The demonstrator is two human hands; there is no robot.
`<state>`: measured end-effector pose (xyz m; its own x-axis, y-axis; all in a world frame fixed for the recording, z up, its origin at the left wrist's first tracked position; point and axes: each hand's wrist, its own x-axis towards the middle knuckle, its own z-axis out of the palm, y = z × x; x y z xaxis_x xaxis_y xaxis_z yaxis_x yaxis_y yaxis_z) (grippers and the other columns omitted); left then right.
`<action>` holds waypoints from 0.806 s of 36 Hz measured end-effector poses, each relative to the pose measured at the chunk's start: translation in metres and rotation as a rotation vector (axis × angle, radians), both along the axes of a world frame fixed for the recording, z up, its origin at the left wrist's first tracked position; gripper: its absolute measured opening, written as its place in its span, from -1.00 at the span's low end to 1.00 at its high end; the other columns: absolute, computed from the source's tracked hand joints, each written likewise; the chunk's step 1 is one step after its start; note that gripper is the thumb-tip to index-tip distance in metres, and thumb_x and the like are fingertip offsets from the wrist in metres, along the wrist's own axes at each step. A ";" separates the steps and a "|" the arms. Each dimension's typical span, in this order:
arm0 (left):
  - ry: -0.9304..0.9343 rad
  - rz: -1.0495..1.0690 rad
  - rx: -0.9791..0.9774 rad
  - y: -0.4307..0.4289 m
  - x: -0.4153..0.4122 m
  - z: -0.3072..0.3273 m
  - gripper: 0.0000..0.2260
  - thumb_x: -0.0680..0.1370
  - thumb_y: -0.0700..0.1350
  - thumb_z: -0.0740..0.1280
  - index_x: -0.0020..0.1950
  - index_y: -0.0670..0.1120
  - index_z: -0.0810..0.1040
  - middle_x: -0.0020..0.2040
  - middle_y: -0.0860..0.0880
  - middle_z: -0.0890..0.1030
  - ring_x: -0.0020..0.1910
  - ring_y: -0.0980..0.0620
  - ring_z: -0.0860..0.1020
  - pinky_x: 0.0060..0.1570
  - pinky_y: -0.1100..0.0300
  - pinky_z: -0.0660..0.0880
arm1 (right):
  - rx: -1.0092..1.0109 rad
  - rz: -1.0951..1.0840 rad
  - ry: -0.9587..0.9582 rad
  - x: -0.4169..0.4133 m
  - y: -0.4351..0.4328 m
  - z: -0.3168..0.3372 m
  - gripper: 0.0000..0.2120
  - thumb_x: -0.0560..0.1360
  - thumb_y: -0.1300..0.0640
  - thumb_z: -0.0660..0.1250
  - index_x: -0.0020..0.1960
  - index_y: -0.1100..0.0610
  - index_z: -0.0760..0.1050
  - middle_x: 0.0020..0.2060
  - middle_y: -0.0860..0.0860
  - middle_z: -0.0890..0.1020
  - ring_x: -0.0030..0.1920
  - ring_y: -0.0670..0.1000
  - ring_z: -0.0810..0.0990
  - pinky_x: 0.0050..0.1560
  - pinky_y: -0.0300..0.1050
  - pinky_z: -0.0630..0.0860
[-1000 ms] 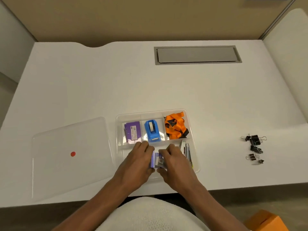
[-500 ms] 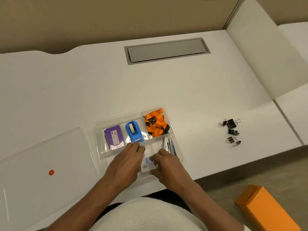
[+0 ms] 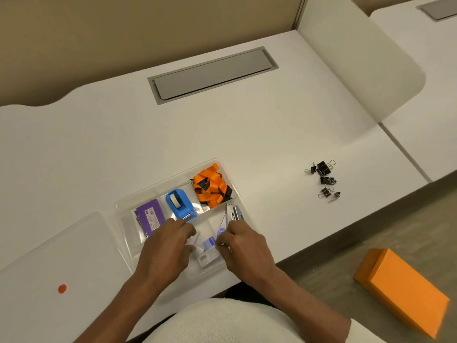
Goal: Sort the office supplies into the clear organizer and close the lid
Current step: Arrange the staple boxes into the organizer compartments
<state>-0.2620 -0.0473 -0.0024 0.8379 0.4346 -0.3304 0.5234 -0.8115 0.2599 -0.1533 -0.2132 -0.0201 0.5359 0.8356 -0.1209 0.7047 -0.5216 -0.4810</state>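
The clear organizer [image 3: 118,206] sits at the desk's front edge. Its back row holds a purple box [image 3: 149,217], a blue tape dispenser [image 3: 180,205] and an orange lanyard [image 3: 210,185]. Metal tools [image 3: 233,214] lie in the front right slot. My left hand [image 3: 165,248] and my right hand [image 3: 243,248] meet over the front middle compartment, fingertips pinching small white and purple boxes [image 3: 207,250] that rest low inside it. The clear lid [image 3: 49,256] with a red dot [image 3: 62,288] lies flat to the left. Several black binder clips [image 3: 324,179] lie loose on the desk to the right.
A grey cable hatch [image 3: 212,74] is set into the back of the white desk [image 3: 259,134]. A white divider panel [image 3: 358,70] stands at the right. An orange box [image 3: 403,290] lies on the floor to the right, below the desk edge.
Both hands have lowered the small boxes from upright between the fingers down into the front compartment. My view has swung to the right, so the organizer now appears further left.
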 end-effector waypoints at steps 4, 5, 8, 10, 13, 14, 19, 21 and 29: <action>-0.052 0.230 -0.019 0.004 0.001 0.011 -0.75 0.49 0.13 0.51 0.11 0.07 0.66 0.02 0.07 0.71 -0.03 0.03 0.67 0.01 0.12 0.67 | -0.001 0.035 0.022 0.008 0.001 0.005 -0.88 0.47 0.10 0.52 0.01 0.04 0.71 -0.16 -0.04 0.63 -0.16 -0.04 0.58 -0.36 -0.22 0.47; -0.060 0.293 -0.003 0.004 -0.002 0.011 -0.78 0.49 0.12 0.52 0.05 0.06 0.64 -0.02 0.06 0.71 -0.06 0.02 0.68 -0.03 0.10 0.68 | -0.009 0.062 0.019 0.009 0.002 0.006 -0.87 0.48 0.10 0.52 0.02 0.04 0.71 -0.15 -0.04 0.63 -0.15 -0.03 0.59 -0.36 -0.20 0.48; -0.077 0.440 0.048 0.005 -0.012 0.008 -0.77 0.46 0.15 0.53 -0.05 0.06 0.59 -0.09 0.03 0.71 -0.09 0.00 0.68 -0.21 0.15 0.62 | -0.041 0.180 -0.027 0.011 0.009 0.008 -0.80 0.46 0.08 0.55 0.07 0.04 0.72 -0.12 -0.03 0.66 -0.11 -0.03 0.59 -0.35 -0.23 0.36; -0.071 0.517 0.012 0.006 -0.017 0.005 -0.74 0.45 0.20 0.52 -0.08 0.06 0.61 -0.11 0.04 0.71 -0.13 0.02 0.66 -0.26 0.18 0.58 | -0.083 0.297 -0.083 0.010 0.015 0.009 -0.77 0.46 0.06 0.55 0.11 0.04 0.71 -0.08 -0.02 0.67 -0.05 -0.01 0.57 -0.33 -0.21 0.38; -0.051 0.584 -0.062 0.005 -0.020 0.001 -0.76 0.44 0.20 0.54 -0.16 0.06 0.63 -0.16 0.05 0.71 -0.17 0.03 0.65 -0.28 0.15 0.61 | -0.172 0.479 -0.199 0.006 0.025 0.014 -0.75 0.43 0.05 0.56 0.08 0.08 0.70 -0.06 0.02 0.67 0.02 0.03 0.55 -0.33 -0.10 0.54; -0.046 0.599 -0.076 0.003 -0.020 -0.001 -0.77 0.44 0.18 0.55 -0.17 0.06 0.63 -0.17 0.05 0.70 -0.18 0.03 0.64 -0.27 0.13 0.63 | -0.198 0.529 -0.232 0.005 0.029 0.017 -0.74 0.38 0.04 0.61 0.02 0.09 0.72 -0.09 0.04 0.67 0.01 0.03 0.56 -0.36 -0.10 0.53; -0.046 0.741 -0.163 0.000 -0.022 -0.010 -0.75 0.43 0.12 0.58 -0.15 0.05 0.57 -0.10 0.04 0.68 -0.16 0.06 0.59 -0.26 0.18 0.57 | -0.319 0.688 -0.284 -0.005 0.048 0.020 -0.64 0.37 0.07 0.62 0.10 0.17 0.66 -0.07 0.14 0.68 0.06 0.12 0.57 -0.33 -0.04 0.54; -0.064 0.806 -0.216 0.001 -0.024 -0.012 -0.67 0.39 0.14 0.60 -0.08 0.06 0.51 -0.04 0.05 0.64 -0.11 -0.01 0.66 -0.22 0.17 0.55 | -0.347 0.722 -0.298 -0.008 0.052 0.015 -0.57 0.45 0.09 0.56 0.26 0.20 0.58 0.05 0.18 0.66 0.15 0.17 0.54 -0.21 0.02 0.59; -0.073 0.886 -0.355 0.006 -0.029 -0.017 -0.76 0.41 0.15 0.59 -0.19 0.04 0.63 -0.25 0.08 0.72 -0.22 0.01 0.70 -0.03 -0.03 0.68 | -0.362 0.662 -0.238 -0.005 0.063 0.006 -0.52 0.51 0.06 0.47 0.38 0.14 0.48 0.16 0.18 0.60 0.17 0.17 0.52 -0.05 0.06 0.55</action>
